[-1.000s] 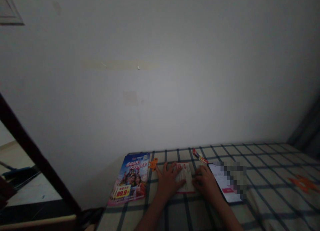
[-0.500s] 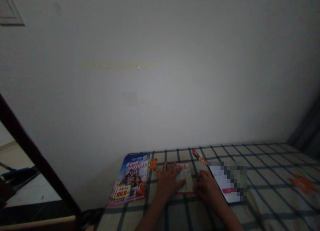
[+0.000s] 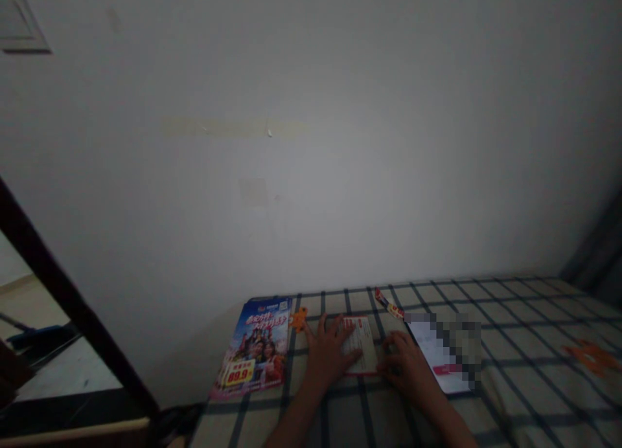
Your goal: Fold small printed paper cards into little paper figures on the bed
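A small folded leaflet (image 3: 363, 344), white with red print and a red lower edge, lies on the checked cloth (image 3: 345, 406). My left hand (image 3: 328, 351) rests on its left part, fingers spread and palm down. Along the right edge of the leaflet is my right hand (image 3: 401, 360), its fingers curled and pressed together at the lower right corner. The fingertips of that hand are partly hidden and dim. To the left lies a stack of colourful flyers (image 3: 257, 344), with an orange cut-out shape (image 3: 299, 319) between it and my left hand.
A tablet or phone with a lit screen (image 3: 435, 354), partly pixelated, lies right of my right hand. A red and yellow wrapper strip (image 3: 390, 305) is behind it. Another orange pattern (image 3: 590, 356) shows at far right. A wall (image 3: 340, 176) rises behind; a dark post (image 3: 72, 305) stands left.
Both hands stay in nearly the same place, the left flat on the leaflet and the right at its edge. The view has shifted very slightly.
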A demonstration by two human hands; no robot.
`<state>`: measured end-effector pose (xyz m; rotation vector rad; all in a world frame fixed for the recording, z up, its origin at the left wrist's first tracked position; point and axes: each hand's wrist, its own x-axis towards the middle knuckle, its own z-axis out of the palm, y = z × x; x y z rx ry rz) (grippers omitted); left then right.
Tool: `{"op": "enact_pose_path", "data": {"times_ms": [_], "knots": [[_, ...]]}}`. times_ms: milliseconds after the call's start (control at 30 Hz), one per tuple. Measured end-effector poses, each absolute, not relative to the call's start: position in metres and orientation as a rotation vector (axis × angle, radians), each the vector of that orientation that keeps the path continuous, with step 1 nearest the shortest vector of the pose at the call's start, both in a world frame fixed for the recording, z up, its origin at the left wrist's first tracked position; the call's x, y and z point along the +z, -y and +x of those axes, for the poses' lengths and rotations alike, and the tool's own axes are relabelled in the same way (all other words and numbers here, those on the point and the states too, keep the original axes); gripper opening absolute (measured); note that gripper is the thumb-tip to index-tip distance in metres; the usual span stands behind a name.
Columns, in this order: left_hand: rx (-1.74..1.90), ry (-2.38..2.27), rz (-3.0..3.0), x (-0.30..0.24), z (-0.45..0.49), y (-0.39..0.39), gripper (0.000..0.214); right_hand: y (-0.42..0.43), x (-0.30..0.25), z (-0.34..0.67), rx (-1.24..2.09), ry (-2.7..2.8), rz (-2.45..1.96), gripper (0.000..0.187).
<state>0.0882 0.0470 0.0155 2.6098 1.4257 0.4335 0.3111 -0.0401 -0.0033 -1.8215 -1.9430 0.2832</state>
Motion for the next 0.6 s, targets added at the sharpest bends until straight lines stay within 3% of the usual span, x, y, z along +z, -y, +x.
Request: {"op": "enact_pose_path", "data": {"times_ms": [600], "knots": [[0.481,-1.399,2.647,0.009,0.088,-0.048,0.06,0.013,-0.004,0.304,0.079,1.859,-1.814,0.017]]}}
